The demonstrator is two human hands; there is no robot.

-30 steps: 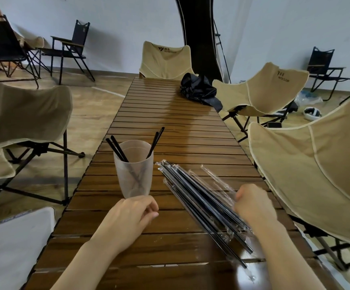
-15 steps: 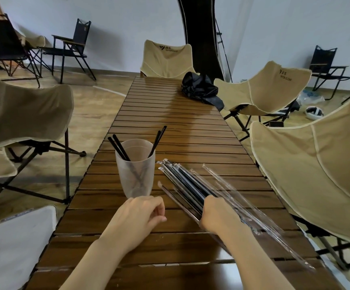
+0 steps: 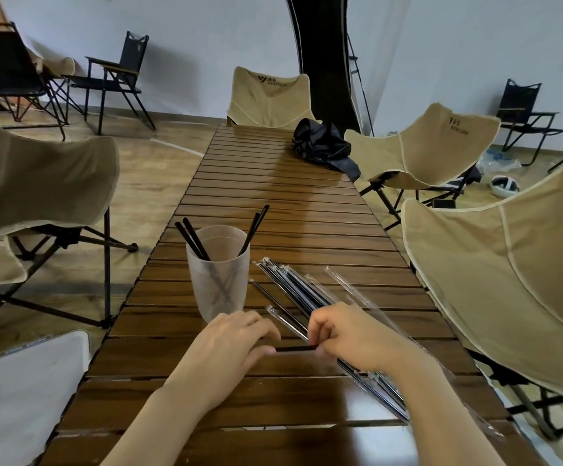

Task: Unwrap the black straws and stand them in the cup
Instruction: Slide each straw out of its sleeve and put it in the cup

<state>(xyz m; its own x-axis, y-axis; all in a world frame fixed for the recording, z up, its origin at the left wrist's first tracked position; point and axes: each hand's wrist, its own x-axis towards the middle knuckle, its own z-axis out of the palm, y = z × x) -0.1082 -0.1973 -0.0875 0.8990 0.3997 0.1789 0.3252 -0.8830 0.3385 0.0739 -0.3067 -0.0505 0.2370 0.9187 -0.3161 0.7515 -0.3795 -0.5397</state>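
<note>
Left hand: fingers curled, tips pinching one end of a straw.
Right hand: fingers curled, pinching the straw's other end; the straw spans level between both sets of fingertips, just above the table.
Cup: upright just beyond the left fingers, four bare straws leaning inside.
Wrapped pile: beyond and under the right fingers.
Empty wrappers: right of the pile.

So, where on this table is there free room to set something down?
Free: the table slats between cup and black bag, and left of the left hand. Crowded: right of the cup, with the wrapped straws and right hand.
</note>
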